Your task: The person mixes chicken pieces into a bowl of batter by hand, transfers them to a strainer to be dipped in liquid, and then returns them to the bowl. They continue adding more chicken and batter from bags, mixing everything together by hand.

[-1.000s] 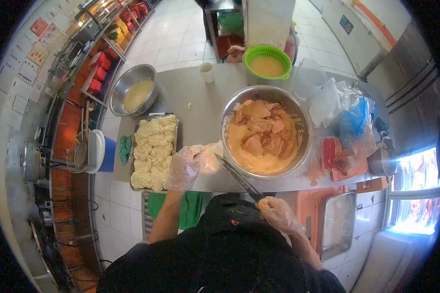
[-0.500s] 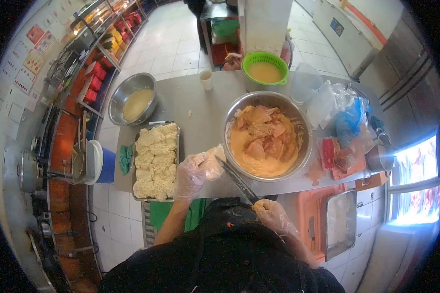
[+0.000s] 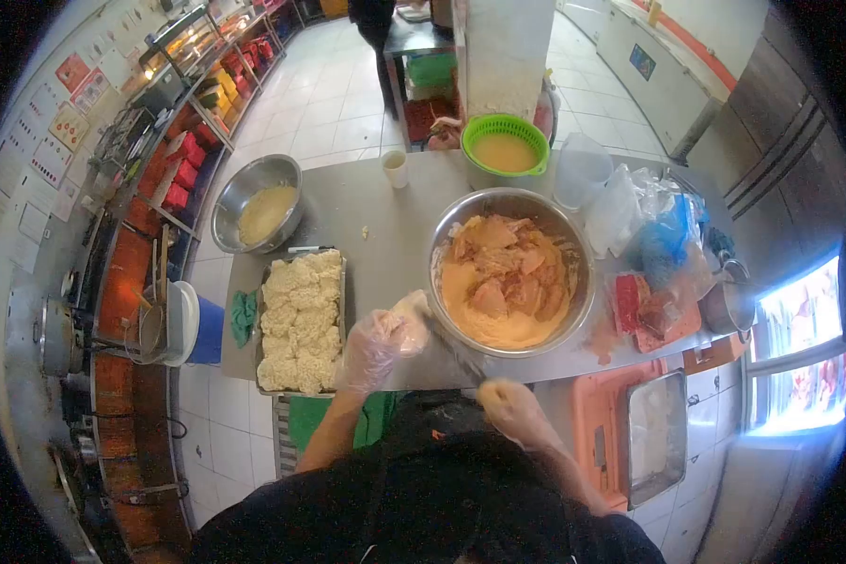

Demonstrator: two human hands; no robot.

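Observation:
My gloved left hand (image 3: 371, 352) is closed around a pale piece of raw meat (image 3: 409, 305), held over the table's front edge just left of a large steel bowl. In my gloved right hand (image 3: 509, 409), closed at the lower right, is a long knife (image 3: 462, 355). Its blurred blade slants up and left toward the piece. The steel bowl (image 3: 587, 291) contains raw chicken pieces (image 3: 503, 249) in orange batter. To the left of my left hand, a tray (image 3: 346, 310) is filled with pale, crumb-coated pieces (image 3: 301, 320).
A steel bowl of crumbs (image 3: 296, 193) stands at the back left, near a white cup (image 3: 396, 169). Behind the large bowl is a green colander (image 3: 545, 155). Plastic bags (image 3: 663, 226) and a pink tray (image 3: 681, 324) occupy the right side. A person (image 3: 374, 33) stands beyond the table.
My right hand has shifted slightly left, and the knife is now blurred by motion along the meat. My left hand still holds the piece, turned a little. The view has tilted slightly.

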